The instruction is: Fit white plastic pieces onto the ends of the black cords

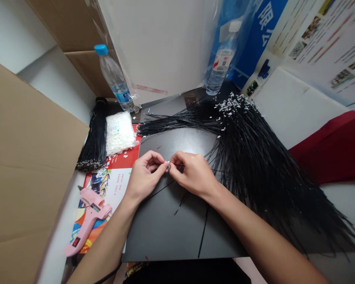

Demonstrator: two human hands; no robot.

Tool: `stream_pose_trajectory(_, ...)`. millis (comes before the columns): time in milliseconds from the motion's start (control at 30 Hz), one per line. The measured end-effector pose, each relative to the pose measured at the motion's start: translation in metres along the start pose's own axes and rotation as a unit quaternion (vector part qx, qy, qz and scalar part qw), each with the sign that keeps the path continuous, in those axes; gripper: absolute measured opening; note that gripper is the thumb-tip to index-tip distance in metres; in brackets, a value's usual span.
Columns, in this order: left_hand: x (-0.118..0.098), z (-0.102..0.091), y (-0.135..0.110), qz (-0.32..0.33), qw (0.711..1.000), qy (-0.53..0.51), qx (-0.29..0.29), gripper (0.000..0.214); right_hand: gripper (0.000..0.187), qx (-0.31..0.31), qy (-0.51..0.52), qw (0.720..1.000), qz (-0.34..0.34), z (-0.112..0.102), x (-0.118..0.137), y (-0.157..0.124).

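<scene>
My left hand [144, 175] and my right hand [193, 171] meet over the dark table, thumbs and forefingers pinched together tip to tip. A tiny white piece, like a connector housing [168, 163], shows between the fingertips; the fingers hide most of it. Thin black wire [161, 191] runs out below my hands toward the lower left, and another strand passes to the right from behind my right hand. Close to my right hand lies a large heap of black wires [254, 157] with small white connectors on their far ends.
A further bundle of black wires [177, 122] lies across the back. At left are a bag of white pieces [120, 132], a tied wire bundle [94, 138] and a pink glue gun [90, 219]. Two water bottles [115, 79] [223, 59] stand behind. Cardboard [26, 165] borders the left.
</scene>
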State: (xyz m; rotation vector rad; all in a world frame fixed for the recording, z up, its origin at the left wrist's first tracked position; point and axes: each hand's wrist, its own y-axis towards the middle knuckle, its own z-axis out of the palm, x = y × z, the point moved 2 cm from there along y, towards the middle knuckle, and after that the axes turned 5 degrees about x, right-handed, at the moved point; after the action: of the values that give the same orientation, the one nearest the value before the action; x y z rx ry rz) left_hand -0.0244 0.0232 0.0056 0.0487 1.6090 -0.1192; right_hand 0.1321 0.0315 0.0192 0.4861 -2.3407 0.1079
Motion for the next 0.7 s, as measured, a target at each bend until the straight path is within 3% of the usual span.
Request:
stream_pose_trajectory(233,-0.0010,-0.0025,0.0007,-0.020,0.999,-0.042,-0.007,0.027,0.006,-0.011,0.103,0.995,-0.013,0.0010,0.0030,0.0003)
stream_pose_trajectory(533,-0.0008,-0.0019,-0.0002,-0.025,0.997,-0.067,-0.007,0.031,0.009,-0.026,0.136,0.990,-0.014,0.0030,0.0046,-0.0009)
stream_pose_trajectory(700,-0.0008,-0.0006,-0.0001,-0.048,0.989,-0.140,-0.012,0.036,0.011,-0.029,0.172,0.985,-0.004,0.0003,0.0073,0.0000)
